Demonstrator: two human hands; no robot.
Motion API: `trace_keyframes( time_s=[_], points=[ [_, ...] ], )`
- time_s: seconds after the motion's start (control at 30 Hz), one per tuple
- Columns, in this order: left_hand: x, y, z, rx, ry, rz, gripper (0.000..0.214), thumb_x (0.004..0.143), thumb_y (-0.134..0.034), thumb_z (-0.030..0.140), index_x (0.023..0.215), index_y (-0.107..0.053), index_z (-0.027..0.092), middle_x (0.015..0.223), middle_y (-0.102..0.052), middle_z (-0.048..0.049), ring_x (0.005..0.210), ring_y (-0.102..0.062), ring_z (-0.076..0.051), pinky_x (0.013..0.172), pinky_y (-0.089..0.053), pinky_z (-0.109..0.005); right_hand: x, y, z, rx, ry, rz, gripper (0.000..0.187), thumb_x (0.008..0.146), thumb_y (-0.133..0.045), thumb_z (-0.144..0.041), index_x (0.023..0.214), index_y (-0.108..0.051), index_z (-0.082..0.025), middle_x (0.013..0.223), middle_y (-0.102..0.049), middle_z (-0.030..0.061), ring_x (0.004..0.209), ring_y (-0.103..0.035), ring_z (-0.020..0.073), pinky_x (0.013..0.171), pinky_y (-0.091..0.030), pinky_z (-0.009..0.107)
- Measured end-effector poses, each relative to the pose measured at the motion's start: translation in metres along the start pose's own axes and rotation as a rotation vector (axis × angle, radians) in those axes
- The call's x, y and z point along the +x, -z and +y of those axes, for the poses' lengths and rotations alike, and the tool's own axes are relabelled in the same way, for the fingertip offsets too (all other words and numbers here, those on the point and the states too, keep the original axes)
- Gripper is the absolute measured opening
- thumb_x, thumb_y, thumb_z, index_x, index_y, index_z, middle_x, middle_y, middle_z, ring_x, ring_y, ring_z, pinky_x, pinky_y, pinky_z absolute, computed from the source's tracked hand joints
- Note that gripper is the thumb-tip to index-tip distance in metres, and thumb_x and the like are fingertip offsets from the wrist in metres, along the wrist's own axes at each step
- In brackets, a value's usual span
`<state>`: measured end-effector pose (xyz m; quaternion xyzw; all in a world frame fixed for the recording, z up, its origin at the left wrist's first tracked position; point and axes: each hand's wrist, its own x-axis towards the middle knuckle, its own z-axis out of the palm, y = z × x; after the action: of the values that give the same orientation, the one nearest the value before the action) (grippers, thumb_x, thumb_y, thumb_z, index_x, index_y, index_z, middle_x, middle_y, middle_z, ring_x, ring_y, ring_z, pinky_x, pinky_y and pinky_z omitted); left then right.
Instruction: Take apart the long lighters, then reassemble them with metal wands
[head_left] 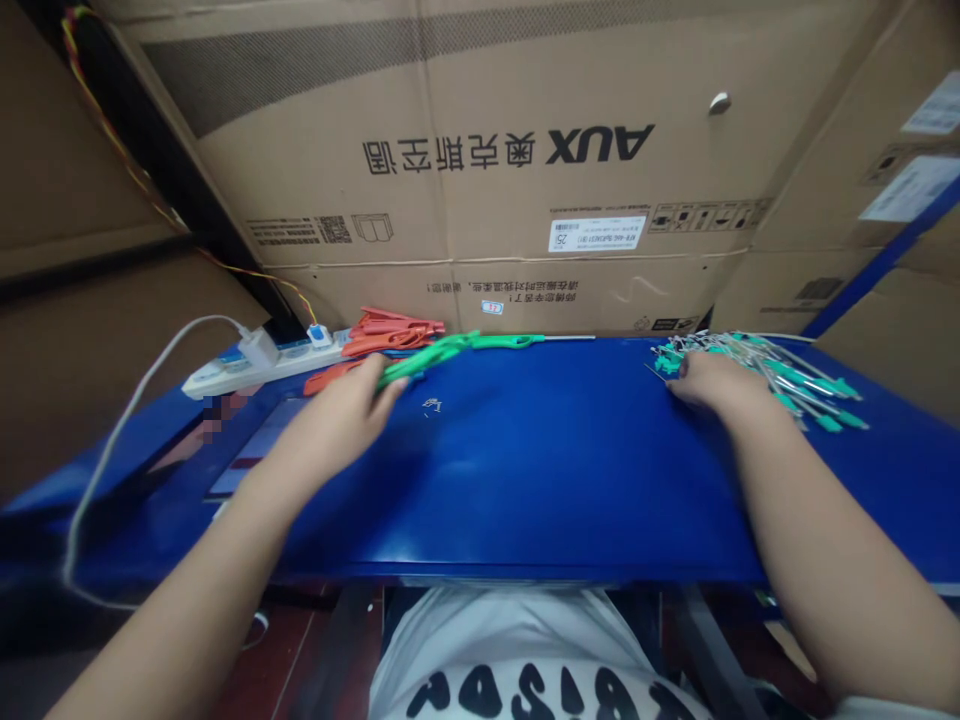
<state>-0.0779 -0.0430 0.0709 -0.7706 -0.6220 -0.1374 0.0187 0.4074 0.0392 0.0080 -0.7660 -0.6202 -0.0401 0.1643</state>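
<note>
One green handle (435, 356), clamped in the left hand (360, 405), is at the blue table's (540, 470) far left; its long axis slants, free end pointing away and rightward. Red handles (394, 328) lie behind, small metal bits (432, 405) nearer. The right hand (709, 385) covers part of a rod pile (814, 385); I cannot tell whether it grips any. Cardboard (487, 60) walls the back.
</note>
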Motion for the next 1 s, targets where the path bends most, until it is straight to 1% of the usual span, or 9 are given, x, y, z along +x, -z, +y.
trace_keyframes(
  time_s=[0.07, 0.17, 0.27, 0.37, 0.47, 0.6, 0.7, 0.83, 1.0],
  points=[
    [-0.001, -0.009, 0.024, -0.072, -0.122, -0.046, 0.035, 0.104, -0.030, 0.049, 0.100, -0.050, 0.021, 0.096, -0.066, -0.0088, 0.088, -0.065, -0.028, 0.076, -0.048, -0.036, -0.006, 0.010, -0.022, -0.032, -0.060, -0.004, 0.022, 0.073, -0.073, -0.037, 0.083, -0.066, -0.019, 0.093, -0.069, 0.0186, 0.089, -0.066, 0.0360, 0.075, -0.051, 0.048],
    [0.003, -0.030, 0.055, -0.073, -0.290, -0.171, 0.033, 0.106, -0.029, 0.041, 0.111, -0.053, 0.019, 0.107, -0.065, -0.0111, 0.099, -0.065, -0.028, 0.087, -0.049, -0.040, -0.021, 0.021, -0.059, 0.305, 0.230, -0.005, 0.027, 0.086, -0.061, -0.044, 0.097, -0.066, -0.020, 0.099, -0.070, 0.0121, 0.090, -0.066, 0.0275, 0.083, -0.052, 0.042],
    [0.015, -0.054, 0.076, -0.032, -0.364, -0.208, 0.035, 0.106, -0.029, 0.040, 0.114, -0.055, 0.017, 0.106, -0.064, -0.0112, 0.098, -0.065, -0.028, 0.087, -0.051, -0.041, -0.039, 0.021, -0.086, 0.558, 0.587, -0.195, 0.036, 0.086, -0.063, -0.053, 0.104, -0.066, -0.022, 0.106, -0.068, 0.0090, 0.089, -0.064, 0.0229, 0.080, -0.052, 0.037],
    [0.031, -0.077, 0.088, -0.080, -0.427, -0.171, 0.033, 0.106, -0.035, 0.039, 0.118, -0.055, 0.016, 0.109, -0.062, -0.0112, 0.100, -0.064, -0.027, 0.088, -0.052, -0.039, -0.051, 0.014, -0.097, 0.566, 0.752, -0.388, 0.039, 0.083, -0.069, -0.055, 0.103, -0.067, -0.021, 0.102, -0.065, 0.0072, 0.079, -0.060, 0.0185, 0.072, -0.050, 0.033],
    [0.043, -0.094, 0.091, -0.143, -0.483, -0.106, 0.032, 0.103, -0.044, 0.039, 0.123, -0.055, 0.016, 0.114, -0.060, -0.0115, 0.103, -0.063, -0.027, 0.090, -0.052, -0.040, -0.052, 0.006, -0.098, 0.510, 0.783, -0.451, 0.034, 0.083, -0.070, -0.052, 0.093, -0.069, -0.019, 0.100, -0.060, 0.0066, 0.076, -0.057, 0.0163, 0.070, -0.048, 0.031],
    [0.047, -0.107, 0.085, -0.264, -0.501, -0.030, 0.032, 0.100, -0.051, 0.038, 0.124, -0.057, 0.019, 0.117, -0.060, -0.0110, 0.105, -0.062, -0.027, 0.091, -0.053, -0.042, -0.048, 0.000, -0.096, 0.468, 0.762, -0.435, 0.032, 0.082, -0.072, -0.050, 0.086, -0.068, -0.018, 0.100, -0.059, 0.0064, 0.075, -0.056, 0.0153, 0.070, -0.047, 0.030],
    [0.046, -0.113, 0.079, -0.389, -0.496, -0.003, 0.032, 0.097, -0.054, 0.032, 0.126, -0.056, 0.018, 0.119, -0.061, -0.0114, 0.107, -0.062, -0.026, 0.096, -0.052, -0.042, -0.046, 0.000, -0.095, 0.475, 0.778, -0.410, 0.033, 0.083, -0.072, -0.050, 0.083, -0.066, -0.018, 0.096, -0.061, 0.0061, 0.072, -0.056, 0.0150, 0.067, -0.046, 0.029],
    [0.047, -0.118, 0.077, -0.505, -0.405, 0.026, 0.037, 0.092, -0.062, 0.026, 0.128, -0.055, 0.017, 0.114, -0.063, -0.0102, 0.103, -0.063, -0.024, 0.092, -0.053, -0.040, -0.045, 0.000, -0.095, 0.477, 0.842, -0.290, 0.028, 0.092, -0.062, -0.044, 0.085, -0.069, -0.018, 0.092, -0.068, 0.0075, 0.079, -0.062, 0.0186, 0.074, -0.047, 0.032],
    [0.049, -0.121, 0.079, -0.560, -0.367, 0.048, 0.039, 0.087, -0.066, 0.028, 0.123, -0.056, 0.016, 0.105, -0.065, -0.0079, 0.092, -0.064, -0.022, 0.084, -0.054, -0.037, -0.042, 0.003, -0.095, 0.421, 0.734, -0.073, 0.028, 0.096, -0.055, -0.038, 0.086, -0.072, -0.018, 0.092, -0.072, 0.0103, 0.085, -0.065, 0.0226, 0.078, -0.046, 0.034]
  ],
)
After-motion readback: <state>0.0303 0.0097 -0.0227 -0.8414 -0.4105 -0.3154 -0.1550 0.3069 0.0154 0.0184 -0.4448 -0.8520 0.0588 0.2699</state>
